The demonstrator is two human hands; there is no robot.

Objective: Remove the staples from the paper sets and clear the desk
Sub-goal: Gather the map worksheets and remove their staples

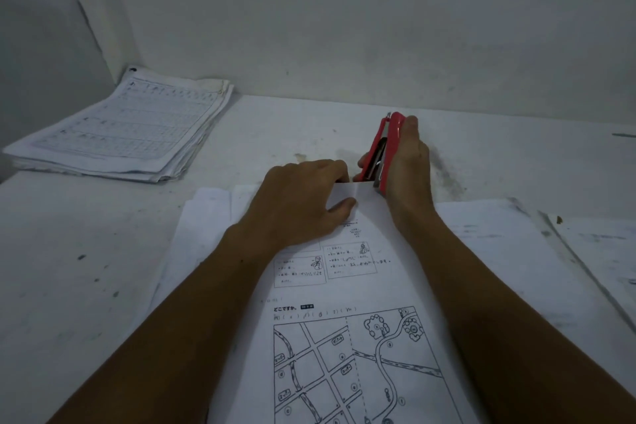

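Right hand [407, 162] grips a red plastic stapler [383, 148] at the top edge of a white printed map worksheet [344, 337]; left hand [303, 196] pinches that edge.

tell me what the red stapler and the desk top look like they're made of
The red stapler looks like glossy moulded plastic over a metal core: smooth sheen on the red shell, with darker grey metal parts showing between its halves. The desk top looks painted white and matte, scuffed and speckled; what lies under the paint cannot be told.
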